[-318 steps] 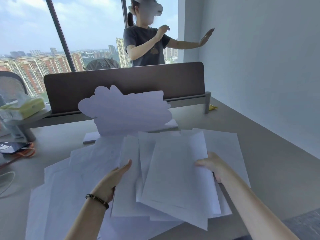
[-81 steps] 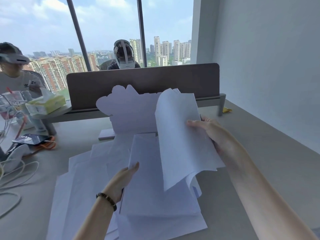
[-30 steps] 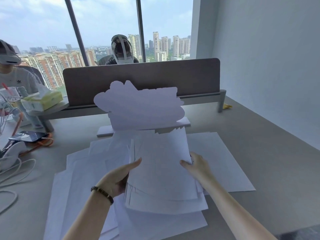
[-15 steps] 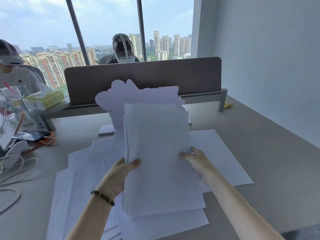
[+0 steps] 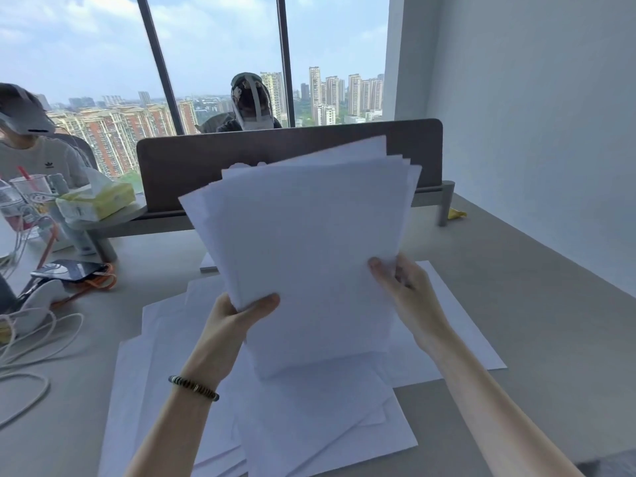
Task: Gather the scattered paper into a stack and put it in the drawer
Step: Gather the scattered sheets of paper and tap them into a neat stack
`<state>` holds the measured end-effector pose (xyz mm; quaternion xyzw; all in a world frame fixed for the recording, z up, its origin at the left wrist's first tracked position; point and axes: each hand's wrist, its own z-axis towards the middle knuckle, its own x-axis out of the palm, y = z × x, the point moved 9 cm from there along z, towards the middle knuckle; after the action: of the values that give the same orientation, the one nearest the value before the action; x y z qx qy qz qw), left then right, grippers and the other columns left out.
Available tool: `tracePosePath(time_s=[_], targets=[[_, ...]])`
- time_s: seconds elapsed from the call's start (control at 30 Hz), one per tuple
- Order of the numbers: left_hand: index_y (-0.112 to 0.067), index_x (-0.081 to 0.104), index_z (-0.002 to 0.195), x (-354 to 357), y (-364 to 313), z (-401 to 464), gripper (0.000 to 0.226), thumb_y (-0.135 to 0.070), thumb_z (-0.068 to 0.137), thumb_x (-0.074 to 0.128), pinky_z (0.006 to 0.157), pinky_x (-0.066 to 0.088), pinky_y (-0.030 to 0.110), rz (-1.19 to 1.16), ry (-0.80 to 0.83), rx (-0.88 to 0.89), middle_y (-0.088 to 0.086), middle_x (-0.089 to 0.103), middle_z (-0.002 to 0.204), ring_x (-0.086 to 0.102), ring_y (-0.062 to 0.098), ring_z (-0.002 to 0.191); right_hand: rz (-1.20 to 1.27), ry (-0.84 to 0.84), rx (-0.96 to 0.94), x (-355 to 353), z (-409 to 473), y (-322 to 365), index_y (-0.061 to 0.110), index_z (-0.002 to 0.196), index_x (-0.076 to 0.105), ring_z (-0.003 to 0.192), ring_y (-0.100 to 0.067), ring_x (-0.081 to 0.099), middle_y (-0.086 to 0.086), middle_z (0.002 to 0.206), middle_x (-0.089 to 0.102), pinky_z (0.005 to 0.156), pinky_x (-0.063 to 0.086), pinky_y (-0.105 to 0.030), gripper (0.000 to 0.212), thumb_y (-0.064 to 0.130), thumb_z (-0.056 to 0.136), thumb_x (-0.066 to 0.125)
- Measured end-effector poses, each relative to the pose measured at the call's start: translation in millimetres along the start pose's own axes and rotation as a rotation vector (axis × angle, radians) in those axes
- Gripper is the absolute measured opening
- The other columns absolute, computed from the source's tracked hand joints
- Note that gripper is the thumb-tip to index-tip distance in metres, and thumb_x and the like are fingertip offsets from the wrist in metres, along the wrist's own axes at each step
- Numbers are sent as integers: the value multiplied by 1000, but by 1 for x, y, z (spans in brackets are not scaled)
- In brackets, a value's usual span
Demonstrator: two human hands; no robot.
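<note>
I sit at a pale grey desk (image 5: pixel 537 304) set against a plain white wall (image 5: pixel 537 115) on my right. Along the desk's far edge stands a dark brown divider panel (image 5: pixel 192 166), and behind it tall windows (image 5: pixel 220 46) show apartment towers under a cloudy sky. One person (image 5: pixel 253 105) sits beyond the panel, another (image 5: pixel 24 132) at the far left. By the far left edge lie a yellow tissue pack (image 5: pixel 99 199), a dark phone (image 5: pixel 69 270) and white cables (image 5: pixel 34 339); a small yellow scrap (image 5: pixel 456 212) sits in the far right corner.

I hold a fanned stack of paper (image 5: pixel 309 242) up off the desk, nearly upright, its sheets uneven at the top. My left hand (image 5: pixel 234 325), with a beaded bracelet (image 5: pixel 193 387) on the wrist, grips the stack's lower left edge, thumb in front. My right hand (image 5: pixel 402 280) pinches its right edge, fingers curled onto the front sheet. More loose sheets (image 5: pixel 309 425) lie spread on the desk under and around my arms, toward the near edge.

Half a second ago the stack leaned lower over the desk, with its foot close to the loose sheets; now it is lifted clear and higher, hiding most of the white cut-out shape that stood in front of the panel. A second ago those sheets lay slumped on the pile under both my hands.
</note>
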<state>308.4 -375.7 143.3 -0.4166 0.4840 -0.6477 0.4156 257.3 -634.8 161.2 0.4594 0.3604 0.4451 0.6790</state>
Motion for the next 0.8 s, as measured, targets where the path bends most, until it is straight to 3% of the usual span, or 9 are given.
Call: tracePosePath(time_s=[0.1,0.2,0.33,0.5,0.6,0.73,0.8], targets=[[-16,80,99,1,0,-1,21,-13,82,69,86,60,38,-52,-17,8,13,76,110,71,32,105,67,-23,-46,0,-1,11,26,119,65,109,-15,69,6,113,74,96,54,-42,21,31,102,55],[-15,77,102,0,-3,1,21,-17,82,77,90,56,43,-58,-62,33,11,76,111,71,30,106,118,-27,-55,4,1,12,19,119,63,112,-26,66,-4,116,71,99,51,-57,29,39,99,56],[-15,78,102,1,5,0,40,-36,68,80,95,54,49,4,-75,48,11,77,109,71,30,105,141,51,-25,20,-6,0,28,140,53,129,-12,58,9,135,64,109,44,-46,38,32,102,52],[-24,81,88,0,17,-2,13,-25,75,86,86,56,36,84,-168,41,0,79,98,73,16,96,153,68,0,27,-9,-11,30,143,50,129,-7,56,13,136,63,111,43,-44,39,28,104,51],[-25,80,85,-4,16,2,10,-15,81,78,81,55,27,56,-230,51,-6,79,95,72,10,92,128,43,-42,26,-10,-8,34,144,46,129,-2,54,20,135,61,107,43,-34,41,26,104,51],[-33,82,85,0,34,-4,17,-17,84,76,89,54,32,69,-194,-21,-8,79,98,72,8,95,53,47,18,26,-18,-32,38,132,50,116,5,60,27,120,67,96,48,-23,33,21,104,50],[-34,80,83,-1,38,-2,16,-19,86,75,84,53,31,140,-188,-39,-12,78,90,70,5,86,-4,77,69,28,-21,-45,44,124,52,115,3,61,28,116,67,91,48,-21,31,20,105,48]])
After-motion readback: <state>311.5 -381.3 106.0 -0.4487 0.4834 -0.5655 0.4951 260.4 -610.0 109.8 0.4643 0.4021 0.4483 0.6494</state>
